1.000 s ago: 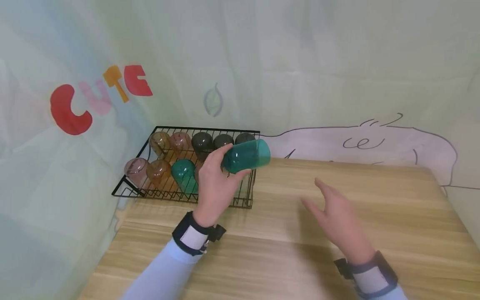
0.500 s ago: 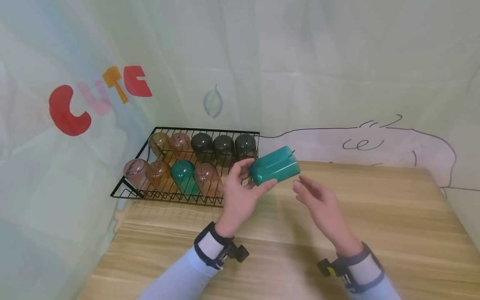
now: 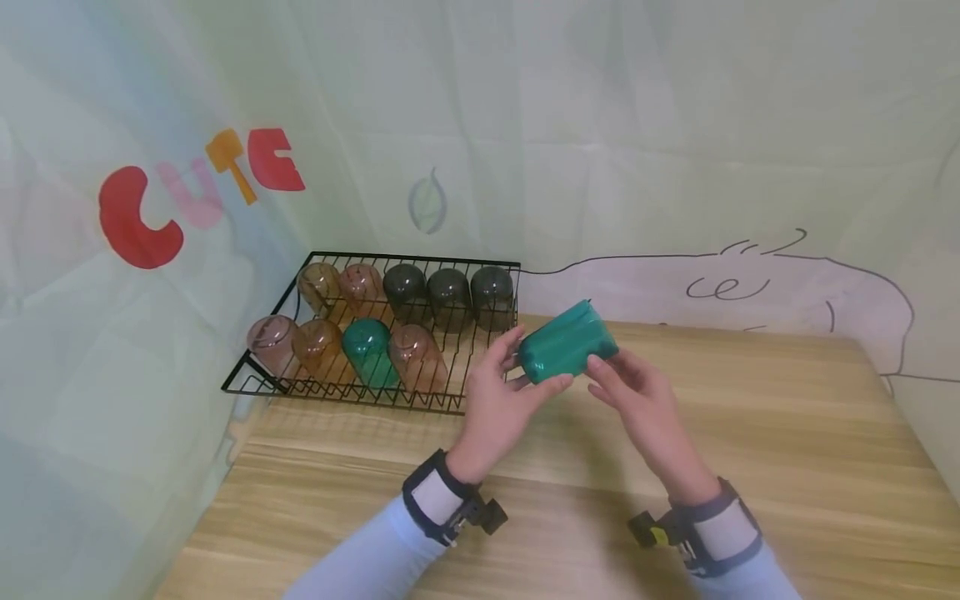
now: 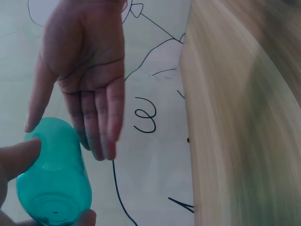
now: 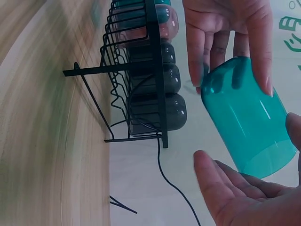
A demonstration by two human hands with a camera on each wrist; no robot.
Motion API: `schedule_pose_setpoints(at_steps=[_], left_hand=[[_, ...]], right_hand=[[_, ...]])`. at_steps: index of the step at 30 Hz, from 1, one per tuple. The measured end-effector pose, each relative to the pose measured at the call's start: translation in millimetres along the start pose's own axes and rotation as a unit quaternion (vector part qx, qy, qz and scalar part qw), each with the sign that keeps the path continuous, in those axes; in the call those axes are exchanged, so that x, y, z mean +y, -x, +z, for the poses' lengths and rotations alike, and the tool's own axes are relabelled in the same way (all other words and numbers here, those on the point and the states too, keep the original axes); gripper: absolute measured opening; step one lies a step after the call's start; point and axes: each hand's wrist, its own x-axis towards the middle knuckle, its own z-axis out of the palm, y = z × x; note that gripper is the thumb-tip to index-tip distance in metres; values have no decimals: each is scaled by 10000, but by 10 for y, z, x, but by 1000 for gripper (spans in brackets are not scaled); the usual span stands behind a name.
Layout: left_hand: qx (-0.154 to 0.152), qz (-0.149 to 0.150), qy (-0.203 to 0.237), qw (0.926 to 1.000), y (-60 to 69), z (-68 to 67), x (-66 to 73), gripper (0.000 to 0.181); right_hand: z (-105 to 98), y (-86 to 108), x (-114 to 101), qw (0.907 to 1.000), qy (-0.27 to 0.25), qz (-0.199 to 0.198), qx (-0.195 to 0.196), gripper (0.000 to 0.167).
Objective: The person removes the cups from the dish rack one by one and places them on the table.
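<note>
Left arm (image 3: 375, 550), clad in light-blue fabric, reaching forward and inward; bare left hand (image 3: 498, 408), raised, thumb opposite curved fingers in a grip; right arm (image 3: 750, 577), likewise clad, angled inward; bare right hand (image 3: 651, 408), palm facing the left, fingers straight and together, thumb apart.

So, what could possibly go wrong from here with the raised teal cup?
The raised teal cup might slip onto the table, since the left hand holds it near its closed end. The right hand, at the open end, does not seem to grip it; an early release might drop it. The left hand could also bump the nearby rack.
</note>
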Motion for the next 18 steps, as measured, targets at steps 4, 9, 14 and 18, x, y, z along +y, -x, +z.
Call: schedule_pose_setpoints(at_steps=[4,9,14,18], left_hand=[[-120,-166,-18,9998,19,38,-40,86],[-246,-218,-6,9995,38,86,-76,83],[-341,-142,-12,9993,27,122,-107,72],[-421,-66,-88,9991,12,135,-141,71]], right_hand=[[16,1,-51,9998,68,24,172,72],[49,-17,-79,9980,379,-66,504,74],[106,-7,-129,9961,448,-324,684,75],[147,53,-249,9937,466,-554,862,71]])
